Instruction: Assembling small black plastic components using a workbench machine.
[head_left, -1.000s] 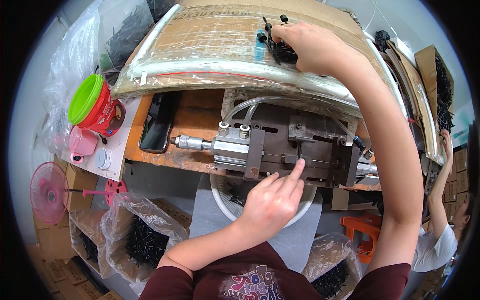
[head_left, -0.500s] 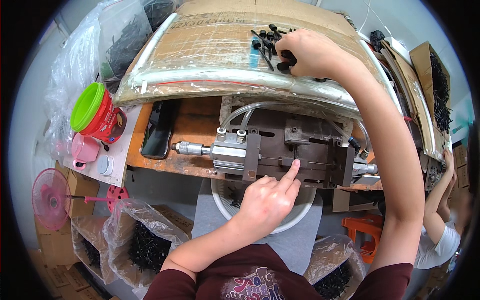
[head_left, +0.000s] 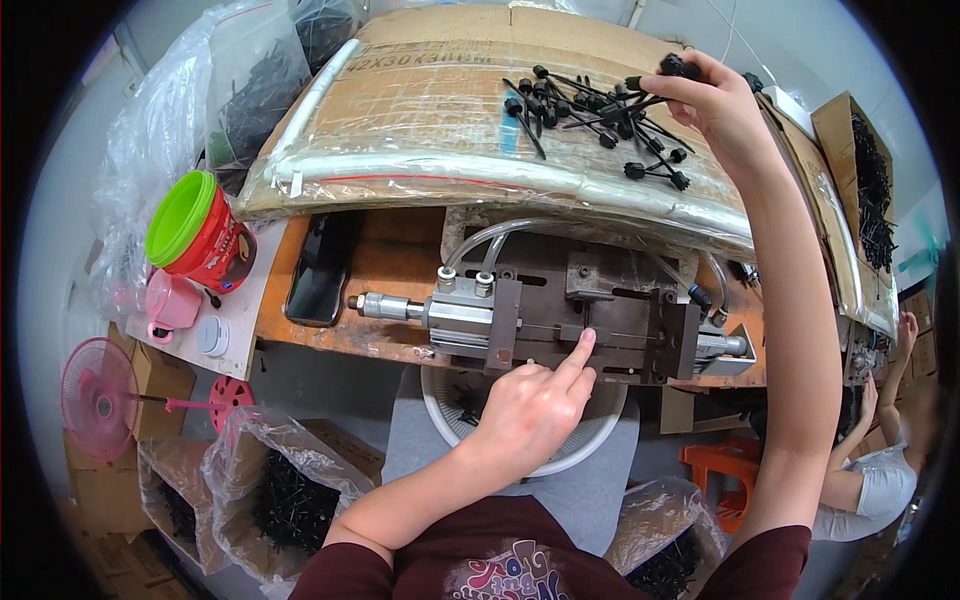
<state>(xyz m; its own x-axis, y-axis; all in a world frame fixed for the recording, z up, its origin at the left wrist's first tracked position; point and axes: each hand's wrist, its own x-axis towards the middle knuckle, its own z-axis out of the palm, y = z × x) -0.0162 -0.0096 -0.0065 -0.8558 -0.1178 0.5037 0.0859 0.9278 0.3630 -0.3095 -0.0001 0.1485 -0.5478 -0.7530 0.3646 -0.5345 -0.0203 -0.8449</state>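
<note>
My left hand (head_left: 530, 412) reaches over the clamping fixture (head_left: 580, 330), its index finger stretched out and its other fingers curled. That fingertip rests at the small dark block in the fixture's middle; whether a part lies beneath it is hidden. Raised above the right side of the cardboard, my right hand (head_left: 722, 110) is closed on black stemmed plastic pieces (head_left: 680, 67) with knobby heads. Below and left of it, several like pieces (head_left: 625, 128) lie scattered on the plastic-wrapped cardboard (head_left: 420, 110).
Under the fixture stands a white basket (head_left: 440, 410). To the left are a phone (head_left: 318, 268), a red tub (head_left: 205, 235), a pink cup (head_left: 172, 300) and a pink fan (head_left: 100, 395). Bags of black pieces (head_left: 290, 500) sit below. Another person's arm (head_left: 862, 430) shows at right.
My right hand has risen and moved right from the scattered pieces, carrying some, and uncovered more of the pile. My left index finger stays on the fixture.
</note>
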